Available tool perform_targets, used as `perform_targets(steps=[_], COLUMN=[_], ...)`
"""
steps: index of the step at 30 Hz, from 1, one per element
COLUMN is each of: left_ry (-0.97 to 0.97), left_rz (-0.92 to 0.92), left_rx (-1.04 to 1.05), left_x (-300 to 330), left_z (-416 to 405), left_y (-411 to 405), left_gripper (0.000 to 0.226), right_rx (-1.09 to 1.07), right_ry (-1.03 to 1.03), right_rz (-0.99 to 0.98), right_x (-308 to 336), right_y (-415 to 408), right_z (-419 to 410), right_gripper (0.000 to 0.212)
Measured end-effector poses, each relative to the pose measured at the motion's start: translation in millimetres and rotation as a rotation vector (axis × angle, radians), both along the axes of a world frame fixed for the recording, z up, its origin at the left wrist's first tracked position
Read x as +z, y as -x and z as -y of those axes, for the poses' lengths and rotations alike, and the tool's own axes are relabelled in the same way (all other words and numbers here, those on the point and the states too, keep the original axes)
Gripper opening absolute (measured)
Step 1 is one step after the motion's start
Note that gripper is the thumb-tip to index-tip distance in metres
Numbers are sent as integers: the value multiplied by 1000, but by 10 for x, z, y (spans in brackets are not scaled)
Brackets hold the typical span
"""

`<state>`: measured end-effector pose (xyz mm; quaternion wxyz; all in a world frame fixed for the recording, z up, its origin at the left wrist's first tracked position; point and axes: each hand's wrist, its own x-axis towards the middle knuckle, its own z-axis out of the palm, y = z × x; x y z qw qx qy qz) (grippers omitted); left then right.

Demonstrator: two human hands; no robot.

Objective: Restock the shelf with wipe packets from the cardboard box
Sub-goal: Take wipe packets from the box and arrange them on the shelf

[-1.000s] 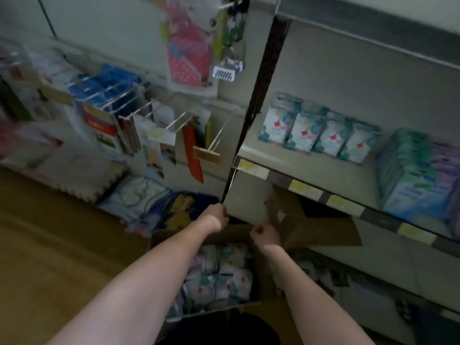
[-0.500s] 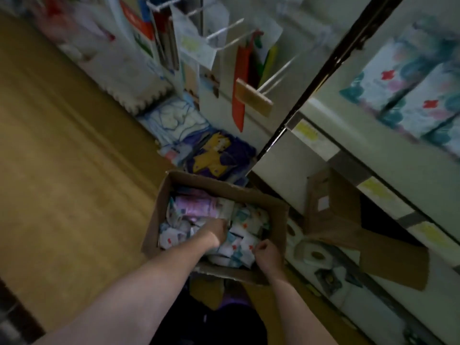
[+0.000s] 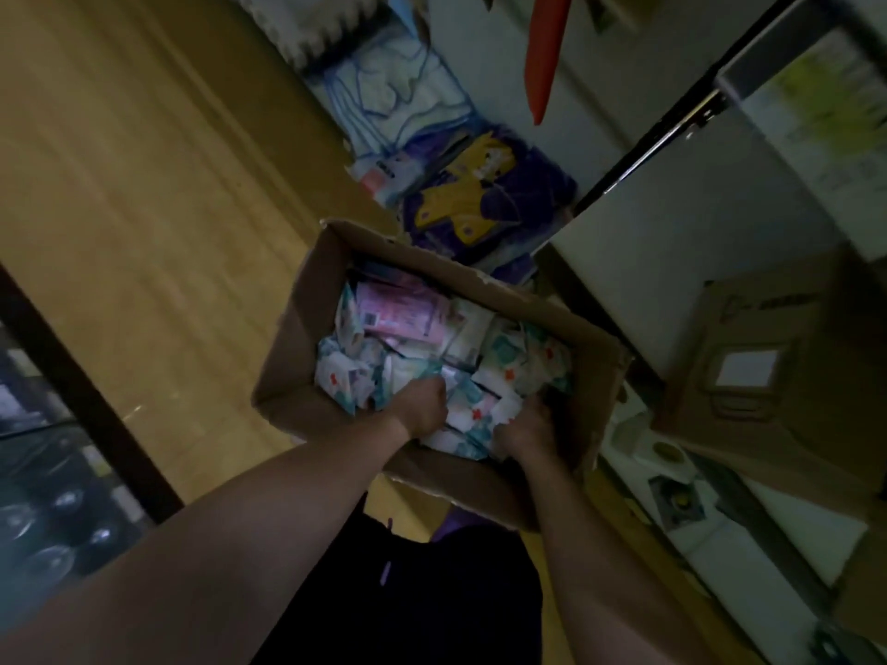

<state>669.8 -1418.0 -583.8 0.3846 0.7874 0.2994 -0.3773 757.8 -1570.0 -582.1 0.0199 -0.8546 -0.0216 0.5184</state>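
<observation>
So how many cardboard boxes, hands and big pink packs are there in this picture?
Cardboard boxes: 2, the open box and the closed box with a white label.
Hands in the open box: 2, left hand and right hand.
Big pink pack: 1.
Total: 5.
The wipe packets are too jumbled to count.

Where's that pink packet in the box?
In the head view, the pink packet lies at the far end of the cardboard box, beyond both hands, above the white-and-teal wipe packets.
</observation>
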Motion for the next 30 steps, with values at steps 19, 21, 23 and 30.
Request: perform_targets(steps=[19,21,23,30], left_ry=[-68,-63,-69,-240], left_rz=[-121,-102,-72,-56], left_rx=[-524,-562,-586,-528], left_x=[-216,-212,-204,-67], left_z=[270,308,341,308], left_y=[129,122,101,98], left_gripper=[33,29,28,37], right_rx=[-42,-43,-22,-79], right_ry=[-68,-76,-92,-163], right_rz=[24,0,-11,-5], right_x=[-145,-139,-131,83], right_y=[166,166,151,157], right_z=[90,102,128,256], right_gripper=[52,44,30,37])
